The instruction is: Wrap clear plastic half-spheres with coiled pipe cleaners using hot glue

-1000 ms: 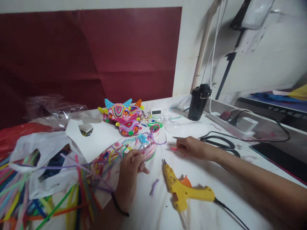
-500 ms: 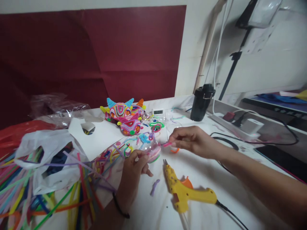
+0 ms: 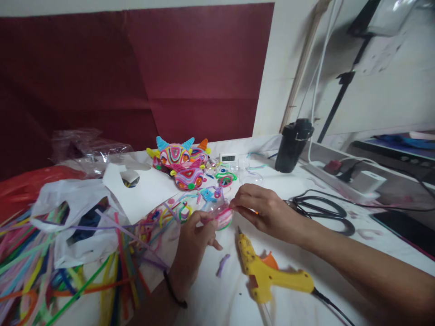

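Observation:
A clear plastic shell (image 3: 223, 218), partly covered with pink and green pipe cleaner, is pinched at its left side by my left hand (image 3: 196, 237). My right hand (image 3: 260, 208) is closed at the shell's right edge, its fingertips on a pink pipe cleaner that they mostly hide. Below my hands a yellow glue gun (image 3: 272, 277) lies with its nozzle pointing toward the shell. A short purple pipe cleaner piece (image 3: 223, 265) rests on the table between the glue gun and my left wrist.
Colourful horned figures (image 3: 185, 164) stand behind my hands, near a small digital display (image 3: 228, 158). Loose pipe cleaners (image 3: 84, 285) and a white plastic bag (image 3: 57, 203) fill the left. At right are a black bottle (image 3: 292, 147), black-handled scissors (image 3: 322, 210), a power strip (image 3: 356, 192) and a phone (image 3: 406, 231).
My right hand has moved left to the shell, bringing the pink pipe cleaner against its edge. My left hand keeps its hold. The view has shifted slightly, and the scissors now show more.

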A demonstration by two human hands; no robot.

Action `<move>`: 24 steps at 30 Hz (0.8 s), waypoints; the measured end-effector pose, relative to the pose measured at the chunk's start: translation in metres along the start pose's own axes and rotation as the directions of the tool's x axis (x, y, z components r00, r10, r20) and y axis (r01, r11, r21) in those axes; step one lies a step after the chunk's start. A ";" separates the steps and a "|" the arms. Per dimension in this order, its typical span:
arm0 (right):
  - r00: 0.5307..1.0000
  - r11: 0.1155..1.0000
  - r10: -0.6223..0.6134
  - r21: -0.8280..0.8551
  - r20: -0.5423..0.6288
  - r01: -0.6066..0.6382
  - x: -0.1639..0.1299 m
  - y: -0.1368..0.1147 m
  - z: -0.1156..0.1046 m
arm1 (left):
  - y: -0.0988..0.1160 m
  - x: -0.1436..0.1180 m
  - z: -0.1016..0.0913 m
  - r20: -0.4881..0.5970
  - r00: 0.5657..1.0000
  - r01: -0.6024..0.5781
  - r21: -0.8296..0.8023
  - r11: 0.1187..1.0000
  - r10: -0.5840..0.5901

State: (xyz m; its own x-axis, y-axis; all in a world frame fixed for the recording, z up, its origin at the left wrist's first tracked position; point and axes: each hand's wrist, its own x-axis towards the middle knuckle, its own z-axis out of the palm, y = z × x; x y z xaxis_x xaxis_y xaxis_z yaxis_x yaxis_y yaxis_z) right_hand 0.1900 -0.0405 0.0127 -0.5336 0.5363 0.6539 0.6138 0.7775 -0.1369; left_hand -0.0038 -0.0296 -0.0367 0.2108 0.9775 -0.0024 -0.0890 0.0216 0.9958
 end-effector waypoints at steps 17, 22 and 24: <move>1.000 0.999 -0.028 -0.024 0.003 0.028 -0.003 -0.002 0.006 | -0.005 0.001 -0.002 -0.017 1.000 0.021 0.035 0.999 -0.020; 0.999 0.998 -0.037 -0.045 0.001 0.037 -0.003 -0.003 0.008 | -0.005 0.002 -0.003 -0.027 1.000 0.008 0.058 0.998 -0.006; 1.000 0.999 -0.024 -0.027 -0.005 0.024 -0.003 -0.004 0.009 | -0.004 0.001 -0.003 -0.036 0.999 -0.007 0.061 0.998 0.010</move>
State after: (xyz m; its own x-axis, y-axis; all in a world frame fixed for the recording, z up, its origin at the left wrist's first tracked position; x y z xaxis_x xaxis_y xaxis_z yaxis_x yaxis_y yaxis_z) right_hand 0.1841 -0.0423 0.0043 -0.5453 0.5156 0.6609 0.6164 0.7810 -0.1007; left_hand -0.0057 -0.0277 -0.0406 0.1750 0.9846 0.0040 -0.0315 0.0016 0.9995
